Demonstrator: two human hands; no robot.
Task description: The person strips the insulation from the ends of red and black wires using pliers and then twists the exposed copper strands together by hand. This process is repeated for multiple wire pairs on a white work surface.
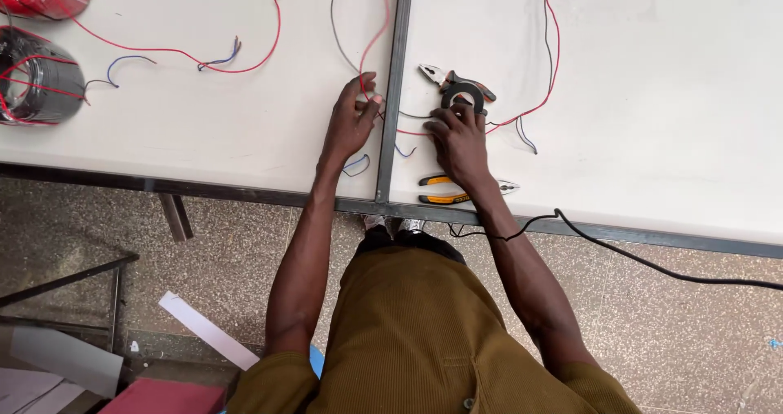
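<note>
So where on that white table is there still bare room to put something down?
The widest bare patch is the right panel, right of the red and black wires. Another lies on the left panel between the wire spools and the left hand, below the looping red wire. It is crowded around the right hand: tape roll, two pliers, wire ends.

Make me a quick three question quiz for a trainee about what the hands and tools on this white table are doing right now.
1. True or false: the left hand pinches a red wire.
2. What does the right hand rest on? A) the black tape roll B) a hammer C) a drill
3. Fill in: the yellow-handled pliers lie near the table's ____ edge.

Key
1. True; its fingers close on the wire beside the dark seam.
2. A
3. Near; they lie just under the right wrist.
</note>
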